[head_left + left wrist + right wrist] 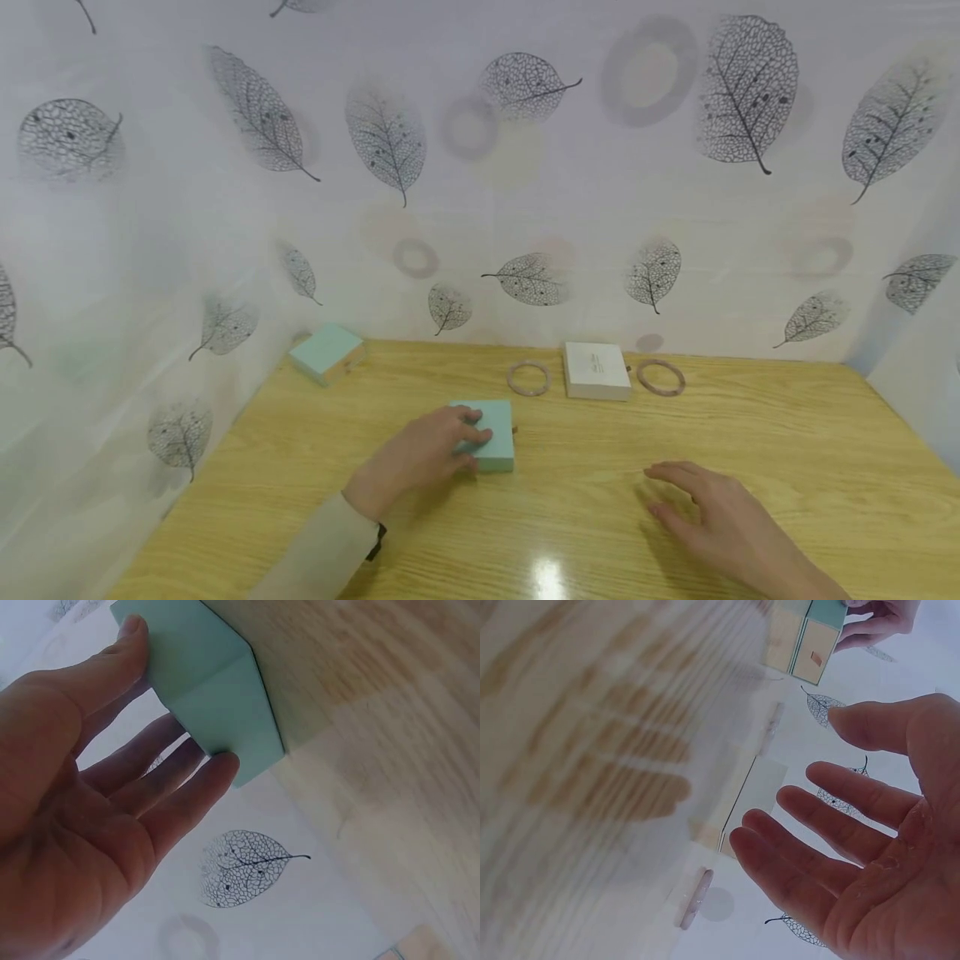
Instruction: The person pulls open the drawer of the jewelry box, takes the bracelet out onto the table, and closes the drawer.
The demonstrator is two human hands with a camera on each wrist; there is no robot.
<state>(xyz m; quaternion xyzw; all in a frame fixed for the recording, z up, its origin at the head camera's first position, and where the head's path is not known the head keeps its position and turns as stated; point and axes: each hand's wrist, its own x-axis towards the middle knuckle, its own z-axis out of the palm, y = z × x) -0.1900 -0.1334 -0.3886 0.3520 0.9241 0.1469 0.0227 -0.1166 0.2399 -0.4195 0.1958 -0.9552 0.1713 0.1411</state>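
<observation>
A mint-green square box (497,450) lies on the wooden table, a small brown tab on its right side. My left hand (423,454) holds it from the left, fingers over its top and thumb at its near side. Close up in the left wrist view, the thumb and little finger touch the green box (232,712) on different faces. My right hand (723,517) hovers over the table right of the box, holding nothing. Its fingers are spread and gently bent in the right wrist view, where the box's pale side and tab (816,657) show.
Along the back of the table (787,433) stand a second mint-green box (327,352) at the left and a white box (597,371) with small print. Pinkish bangles flank the white box: one bangle (512,385) left, another bangle (662,393) right. A leaf-patterned curtain (480,217) rises behind.
</observation>
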